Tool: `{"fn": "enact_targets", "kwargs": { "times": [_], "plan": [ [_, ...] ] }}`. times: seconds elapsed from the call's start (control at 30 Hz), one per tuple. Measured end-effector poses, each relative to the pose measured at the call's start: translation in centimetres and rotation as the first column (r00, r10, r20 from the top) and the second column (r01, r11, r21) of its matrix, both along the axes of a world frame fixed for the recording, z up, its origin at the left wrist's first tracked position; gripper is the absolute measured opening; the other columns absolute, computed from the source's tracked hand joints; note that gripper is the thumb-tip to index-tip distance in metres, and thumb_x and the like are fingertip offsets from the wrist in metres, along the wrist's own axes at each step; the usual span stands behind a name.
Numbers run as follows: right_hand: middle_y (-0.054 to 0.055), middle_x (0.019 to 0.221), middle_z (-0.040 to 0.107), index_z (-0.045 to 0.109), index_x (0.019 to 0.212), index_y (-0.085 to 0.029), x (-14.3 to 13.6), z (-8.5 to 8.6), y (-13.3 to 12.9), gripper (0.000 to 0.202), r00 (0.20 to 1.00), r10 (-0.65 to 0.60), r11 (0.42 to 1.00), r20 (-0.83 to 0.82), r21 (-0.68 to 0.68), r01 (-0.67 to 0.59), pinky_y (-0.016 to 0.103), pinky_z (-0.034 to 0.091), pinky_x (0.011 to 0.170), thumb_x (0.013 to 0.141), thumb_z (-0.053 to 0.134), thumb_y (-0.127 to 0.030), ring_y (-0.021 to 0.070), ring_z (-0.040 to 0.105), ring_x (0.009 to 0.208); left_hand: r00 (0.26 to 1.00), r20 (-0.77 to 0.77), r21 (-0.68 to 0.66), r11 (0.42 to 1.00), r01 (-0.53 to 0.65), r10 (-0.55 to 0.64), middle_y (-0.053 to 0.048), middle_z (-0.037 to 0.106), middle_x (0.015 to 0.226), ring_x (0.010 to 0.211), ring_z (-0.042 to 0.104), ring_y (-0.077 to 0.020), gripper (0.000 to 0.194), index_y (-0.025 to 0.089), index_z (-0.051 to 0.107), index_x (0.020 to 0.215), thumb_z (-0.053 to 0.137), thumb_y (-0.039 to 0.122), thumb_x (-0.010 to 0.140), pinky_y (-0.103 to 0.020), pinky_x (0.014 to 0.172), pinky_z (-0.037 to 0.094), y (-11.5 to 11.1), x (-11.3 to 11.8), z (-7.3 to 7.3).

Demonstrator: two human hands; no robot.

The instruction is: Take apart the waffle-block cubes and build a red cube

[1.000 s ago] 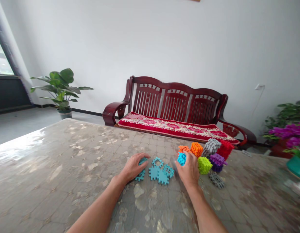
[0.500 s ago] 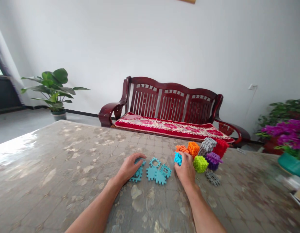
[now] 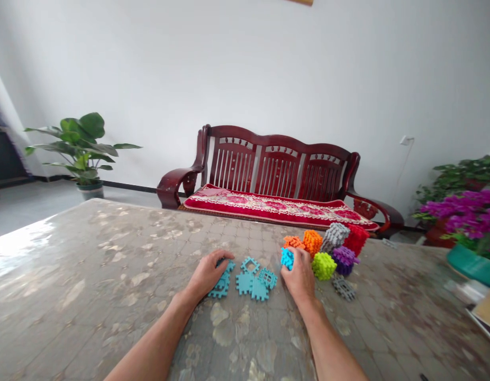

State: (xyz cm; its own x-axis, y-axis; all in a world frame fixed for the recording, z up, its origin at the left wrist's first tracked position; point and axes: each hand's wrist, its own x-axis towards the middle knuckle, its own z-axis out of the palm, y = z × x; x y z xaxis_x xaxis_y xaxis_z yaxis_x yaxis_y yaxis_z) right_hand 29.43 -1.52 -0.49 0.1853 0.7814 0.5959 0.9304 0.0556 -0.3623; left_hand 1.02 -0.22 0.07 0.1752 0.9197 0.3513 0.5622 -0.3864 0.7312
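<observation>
We have our right hand (image 3: 298, 275) closed around a bright blue toothed cube (image 3: 287, 258), which peeks out past the fingertips just above the table (image 3: 110, 275), while our left hand (image 3: 207, 274) lies palm down with curled fingers pressing on a teal flat piece (image 3: 221, 286), though we cannot tell whether it truly grips it. Between the two hands lie more loose teal pieces (image 3: 255, 279), touching one another. Just beyond and outward of the right hand stand an orange cube (image 3: 311, 241), a lime-green cube (image 3: 323, 265), a purple cube (image 3: 344, 259), a grey cube (image 3: 334, 235) and a red cube (image 3: 356, 238), with a flat grey piece (image 3: 343, 288) nearer us.
</observation>
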Motion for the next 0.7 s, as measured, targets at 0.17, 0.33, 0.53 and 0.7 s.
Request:
{"fn": "enact_targets", "kwargs": {
  "times": [0.17,0.33,0.53,0.7],
  "plan": [
    [0.011,0.114,0.054,0.059,0.115,-0.021,-0.1,-0.1,0.1,0.046,0.998,0.045,0.998,-0.052,0.056,-0.042,0.039,0.047,0.093,0.07,0.057,-0.015,0.0265,0.054,0.108,1.0,-0.015,-0.002,1.0,0.012,-0.012,-0.001,0.074,0.1,0.099,0.066,-0.0191,0.028,0.022,0.071,0.094,0.047,0.022,0.082,-0.031,0.093,0.048,0.1,-0.1,-0.2],
    [0.01,0.11,0.059,0.059,0.112,-0.02,-0.6,-0.3,0.2,0.043,0.988,0.132,0.983,-0.086,0.143,-0.119,0.041,0.046,0.095,0.07,0.057,-0.016,0.0264,0.054,0.108,1.0,-0.022,-0.018,1.0,0.018,-0.018,-0.002,0.074,0.101,0.1,0.066,-0.0189,0.029,0.021,0.071,0.096,0.046,0.022,0.082,-0.03,0.094,0.048,0.4,-0.1,-0.5],
    [0.01,0.112,0.059,0.059,0.112,-0.02,-1.7,0.1,-0.1,0.041,0.973,0.201,0.964,-0.112,0.197,-0.176,0.041,0.048,0.094,0.071,0.058,-0.017,0.0257,0.055,0.108,1.0,-0.019,-0.03,0.999,0.011,-0.011,-0.002,0.074,0.101,0.1,0.066,-0.0188,0.029,0.021,0.071,0.096,0.046,0.023,0.083,-0.03,0.094,0.047,0.3,-0.1,-0.5],
    [0.011,0.118,0.057,0.058,0.116,-0.02,-3.3,0.8,-0.9,0.043,0.953,0.289,0.944,-0.094,0.193,-0.268,0.04,0.048,0.098,0.073,0.058,-0.014,0.0252,0.054,0.114,0.999,-0.037,-0.026,1.0,0.009,-0.01,-0.002,0.074,0.101,0.099,0.066,-0.0185,0.028,0.022,0.071,0.095,0.047,0.021,0.082,-0.029,0.093,0.048,0.2,-0.1,-0.3]
  ]
}}
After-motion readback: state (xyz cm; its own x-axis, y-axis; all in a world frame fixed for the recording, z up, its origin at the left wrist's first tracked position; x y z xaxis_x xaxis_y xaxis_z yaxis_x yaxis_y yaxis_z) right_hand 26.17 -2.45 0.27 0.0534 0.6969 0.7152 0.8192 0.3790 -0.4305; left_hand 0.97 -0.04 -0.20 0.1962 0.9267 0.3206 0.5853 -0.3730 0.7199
